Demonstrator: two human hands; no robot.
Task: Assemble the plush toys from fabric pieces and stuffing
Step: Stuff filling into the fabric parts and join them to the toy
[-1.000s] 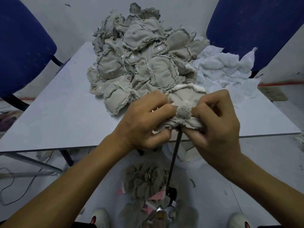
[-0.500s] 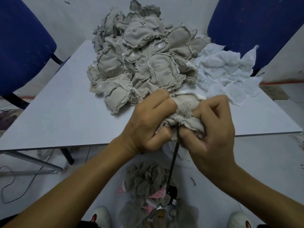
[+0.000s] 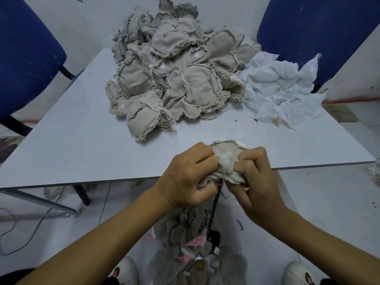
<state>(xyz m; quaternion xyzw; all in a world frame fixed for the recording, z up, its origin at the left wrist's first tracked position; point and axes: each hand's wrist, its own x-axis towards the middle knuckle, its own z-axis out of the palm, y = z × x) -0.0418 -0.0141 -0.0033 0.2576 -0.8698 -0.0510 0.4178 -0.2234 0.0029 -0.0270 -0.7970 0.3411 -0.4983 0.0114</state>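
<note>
Left hand and right hand both pinch the soft beige fabric toy shell. It looks light and floppy; best gripped at the frayed seam edge.

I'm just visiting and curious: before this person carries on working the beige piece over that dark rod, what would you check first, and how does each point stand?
1. Left hand grips the beige fabric piece: ok.
2. Right hand grips its other side: ok.
3. Dark rod meets the piece from below: ok.
4. Rod tip inside the piece: cannot tell, hidden by fabric and fingers.
5. Pile of beige pieces lies apart from the hands on the table: ok.
6. White fabric heap within reach: cannot tell.
</note>
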